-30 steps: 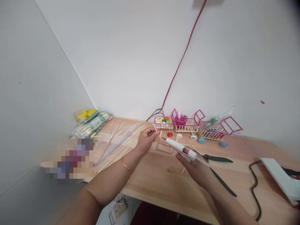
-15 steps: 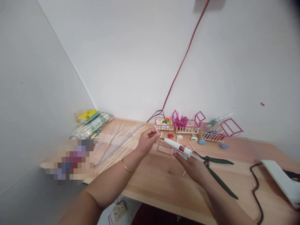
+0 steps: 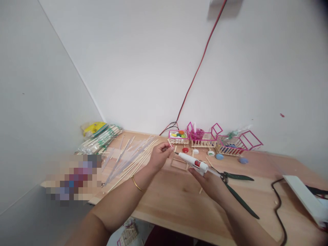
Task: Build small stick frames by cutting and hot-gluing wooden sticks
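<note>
My right hand (image 3: 202, 176) is wrapped round a white glue gun (image 3: 191, 160), its nozzle pointing left. Pinched in the fingers of my left hand (image 3: 161, 153) is a short wooden stick (image 3: 169, 141), close to the nozzle tip. Whether nozzle and stick touch I cannot tell. Below the nozzle, a small frame of wooden sticks (image 3: 179, 166) lies on the wooden table (image 3: 164, 201). Behind it stand small stick-built carts with pink edges, among them one holding coloured caps (image 3: 178, 136) and one with a pink bowl (image 3: 197, 134).
Loose sticks (image 3: 139, 159) and clear glue sticks (image 3: 120, 167) lie to the left, below bagged sticks (image 3: 105, 138). Green-handled shears (image 3: 238, 191) rest beside my right forearm. Several bottle caps (image 3: 219, 156) sit before the carts. A black cable (image 3: 278, 205) and white power strip (image 3: 304, 198) occupy the right.
The whole view has shifted slightly. Both hands keep nearly the same pose, with the glue gun's nozzle still close to the stick in my left fingers.
</note>
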Demonstrator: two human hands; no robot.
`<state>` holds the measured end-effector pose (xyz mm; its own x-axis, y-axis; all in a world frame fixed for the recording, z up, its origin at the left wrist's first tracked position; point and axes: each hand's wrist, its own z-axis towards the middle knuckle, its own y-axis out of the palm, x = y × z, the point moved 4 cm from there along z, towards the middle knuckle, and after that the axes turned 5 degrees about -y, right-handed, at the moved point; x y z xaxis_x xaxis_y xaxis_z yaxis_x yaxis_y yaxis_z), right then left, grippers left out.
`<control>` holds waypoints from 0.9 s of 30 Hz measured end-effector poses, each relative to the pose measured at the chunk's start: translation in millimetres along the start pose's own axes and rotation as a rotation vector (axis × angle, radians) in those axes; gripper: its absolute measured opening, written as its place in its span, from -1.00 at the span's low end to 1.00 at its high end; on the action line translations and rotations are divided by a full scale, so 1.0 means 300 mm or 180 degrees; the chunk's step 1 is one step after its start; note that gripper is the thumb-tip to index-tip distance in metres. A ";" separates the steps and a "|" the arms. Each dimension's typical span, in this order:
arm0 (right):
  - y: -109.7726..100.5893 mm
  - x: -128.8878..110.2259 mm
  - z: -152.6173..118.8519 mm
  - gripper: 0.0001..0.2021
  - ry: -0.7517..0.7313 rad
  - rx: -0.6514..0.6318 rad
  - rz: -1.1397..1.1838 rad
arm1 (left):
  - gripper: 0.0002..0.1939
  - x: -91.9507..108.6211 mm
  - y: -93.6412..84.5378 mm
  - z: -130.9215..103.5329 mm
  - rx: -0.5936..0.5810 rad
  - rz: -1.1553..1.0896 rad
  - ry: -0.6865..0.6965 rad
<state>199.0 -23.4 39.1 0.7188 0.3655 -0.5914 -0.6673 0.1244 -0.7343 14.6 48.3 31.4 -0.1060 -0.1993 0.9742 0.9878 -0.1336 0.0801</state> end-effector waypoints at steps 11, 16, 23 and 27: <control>-0.001 0.009 -0.003 -0.70 0.0046 0.0076 -0.0077 | -0.72 -0.010 -0.001 0.003 -0.0005 0.0076 0.0070; -0.003 0.010 -0.009 -0.71 0.0042 0.0040 0.0023 | -0.72 -0.007 -0.001 0.002 -0.0006 0.0122 0.0059; -0.099 0.060 -0.076 -0.69 0.0377 0.0253 -0.0126 | -0.74 0.001 0.000 -0.002 0.0017 0.0250 0.0141; -0.157 0.092 -0.113 -0.66 0.0547 0.0347 -0.0259 | -0.77 0.021 0.006 -0.010 0.0010 0.0524 0.0346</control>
<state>256.9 -50.5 45.9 0.7876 0.1887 -0.5866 -0.6161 0.2494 -0.7471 15.5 43.9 37.2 0.0456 -0.3218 0.9457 0.9931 -0.0876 -0.0777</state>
